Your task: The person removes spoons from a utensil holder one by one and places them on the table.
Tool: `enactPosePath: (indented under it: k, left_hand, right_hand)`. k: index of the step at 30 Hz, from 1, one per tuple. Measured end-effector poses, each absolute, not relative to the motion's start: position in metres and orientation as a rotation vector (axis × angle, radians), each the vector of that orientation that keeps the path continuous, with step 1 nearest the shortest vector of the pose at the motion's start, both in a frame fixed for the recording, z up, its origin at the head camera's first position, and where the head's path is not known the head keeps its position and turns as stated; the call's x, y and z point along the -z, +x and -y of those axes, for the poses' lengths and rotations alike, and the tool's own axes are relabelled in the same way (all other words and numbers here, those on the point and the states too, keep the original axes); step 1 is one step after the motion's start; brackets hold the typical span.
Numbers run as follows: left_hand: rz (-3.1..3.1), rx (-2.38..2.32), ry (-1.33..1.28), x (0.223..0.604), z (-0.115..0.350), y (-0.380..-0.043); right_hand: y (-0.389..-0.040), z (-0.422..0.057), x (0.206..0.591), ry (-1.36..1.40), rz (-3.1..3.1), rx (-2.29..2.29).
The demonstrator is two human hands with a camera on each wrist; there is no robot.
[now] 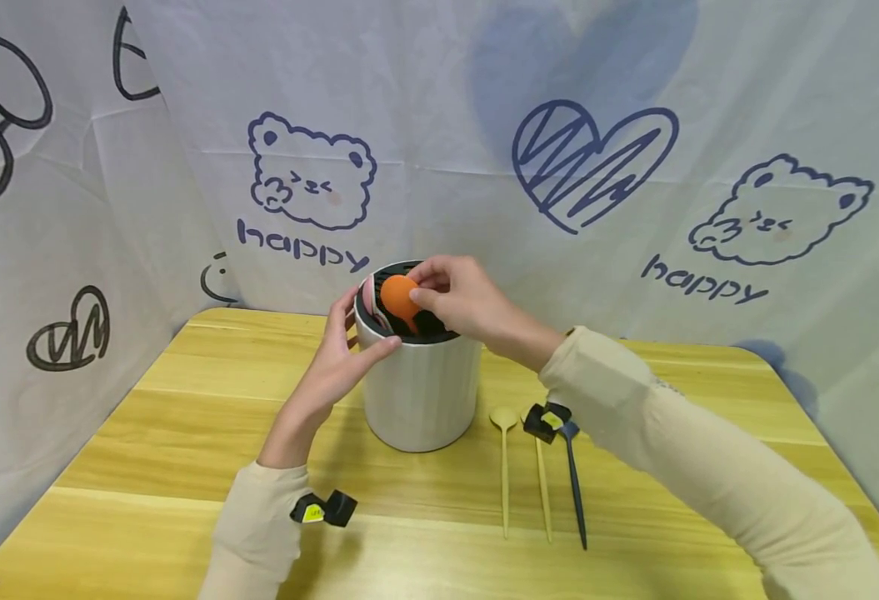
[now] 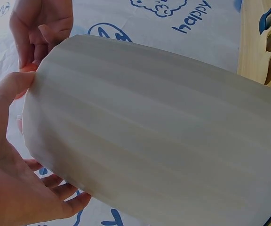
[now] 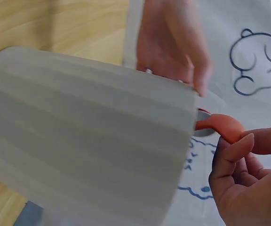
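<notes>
A white ribbed canister [image 1: 422, 400] with a dark rim stands upright on the wooden table. My left hand [image 1: 342, 354] grips it near the rim, thumb toward the front and fingers round the left side. In my right hand [image 1: 461, 300] the round end of an orange spoon [image 1: 399, 296] is pinched between thumb and fingers. Its handle points down into the canister's mouth, and the lower part is hidden inside. The right wrist view shows the same orange spoon [image 3: 227, 127] beside the rim. Something pink and pale [image 1: 369, 298] leans inside the rim at the left.
Two yellow spoons, the left one [image 1: 504, 467] and the middle one [image 1: 544, 492], lie right of the canister with a dark blue spoon [image 1: 576, 487]. A white printed cloth [image 1: 439, 200] hangs behind the table [image 1: 184, 433].
</notes>
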State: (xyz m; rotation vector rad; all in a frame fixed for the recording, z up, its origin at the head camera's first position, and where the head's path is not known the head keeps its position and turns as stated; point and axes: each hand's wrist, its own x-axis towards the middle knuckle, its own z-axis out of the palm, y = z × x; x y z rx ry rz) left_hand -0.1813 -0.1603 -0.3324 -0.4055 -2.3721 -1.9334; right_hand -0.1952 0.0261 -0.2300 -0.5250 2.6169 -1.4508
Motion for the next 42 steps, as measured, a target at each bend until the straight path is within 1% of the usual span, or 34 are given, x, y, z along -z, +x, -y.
enactPosePath:
  k: [4, 13, 23, 42]
  left_hand:
    - [2.373, 1.934, -0.400, 0.332, 0.160, -0.181]
    - [2.380, 1.923, -0.401, 0.332, 0.161, -0.181]
    - [2.376, 1.921, -0.379, 0.333, 0.160, -0.181]
    - [2.374, 1.916, -0.383, 0.333, 0.159, -0.183]
  right_hand:
    - [-0.196, -0.031, 0.220, -0.494, -2.628, 1.499]
    - [-0.197, -0.041, 0.201, -0.543, -2.629, 1.615]
    - [-0.197, -0.051, 0.188, -0.531, -2.589, 1.749]
    - [-0.193, -0.068, 0.165, -0.736, -2.491, 2.015]
